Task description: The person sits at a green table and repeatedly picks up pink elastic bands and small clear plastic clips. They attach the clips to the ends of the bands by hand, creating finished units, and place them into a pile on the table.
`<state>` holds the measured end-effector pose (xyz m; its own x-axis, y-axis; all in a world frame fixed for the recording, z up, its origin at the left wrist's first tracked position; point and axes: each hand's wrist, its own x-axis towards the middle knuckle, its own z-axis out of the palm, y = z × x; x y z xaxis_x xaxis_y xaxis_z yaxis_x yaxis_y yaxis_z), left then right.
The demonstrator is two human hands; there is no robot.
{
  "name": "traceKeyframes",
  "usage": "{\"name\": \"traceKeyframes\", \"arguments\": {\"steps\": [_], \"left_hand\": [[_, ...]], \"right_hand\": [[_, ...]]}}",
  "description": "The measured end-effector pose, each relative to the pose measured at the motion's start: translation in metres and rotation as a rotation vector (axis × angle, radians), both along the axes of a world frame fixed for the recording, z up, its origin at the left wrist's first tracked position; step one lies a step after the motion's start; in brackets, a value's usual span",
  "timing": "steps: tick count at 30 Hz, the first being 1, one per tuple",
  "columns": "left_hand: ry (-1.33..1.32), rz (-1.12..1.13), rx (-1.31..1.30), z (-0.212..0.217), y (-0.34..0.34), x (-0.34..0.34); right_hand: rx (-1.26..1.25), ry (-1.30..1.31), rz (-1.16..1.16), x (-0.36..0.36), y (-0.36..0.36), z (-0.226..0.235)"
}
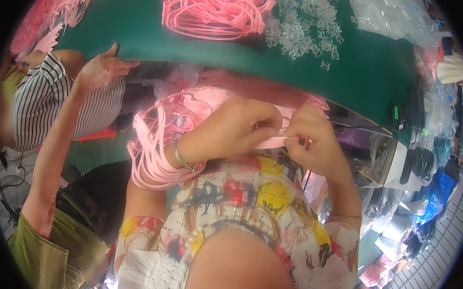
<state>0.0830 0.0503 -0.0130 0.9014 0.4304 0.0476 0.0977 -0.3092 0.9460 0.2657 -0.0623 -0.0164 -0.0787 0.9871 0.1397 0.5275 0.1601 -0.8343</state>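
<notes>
My left hand (243,123) and my right hand (315,141) meet close in front of my chest. Each is pinched on a pale pink strap (271,143), a short flat length of which shows between them. Its fastening, if any, is hidden by my fingers. A thick bunch of looped pink straps (146,158) hangs over my left forearm, near a metal bangle (181,156) at the wrist. More pink material lies behind my hands, below the table's edge.
On the green table (127,26) ahead lie a heap of pink straps (212,10) and many small clear plastic pieces (305,28). A clear plastic bag (395,17) sits far right. At left, a co-worker's hand (102,69) reaches beside another person in striped clothing (42,103).
</notes>
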Motion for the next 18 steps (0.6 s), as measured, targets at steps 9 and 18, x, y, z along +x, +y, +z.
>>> {"name": "traceKeyframes", "arguments": {"steps": [9, 18], "left_hand": [[-0.129, 0.007, 0.182, -0.008, -0.008, 0.002], [-0.176, -0.012, 0.523, -0.008, -0.028, -0.002]], "right_hand": [[-0.023, 0.024, 0.038, 0.005, 0.0, -0.006], [-0.182, 0.207, 0.058, 0.007, 0.003, -0.021]]}}
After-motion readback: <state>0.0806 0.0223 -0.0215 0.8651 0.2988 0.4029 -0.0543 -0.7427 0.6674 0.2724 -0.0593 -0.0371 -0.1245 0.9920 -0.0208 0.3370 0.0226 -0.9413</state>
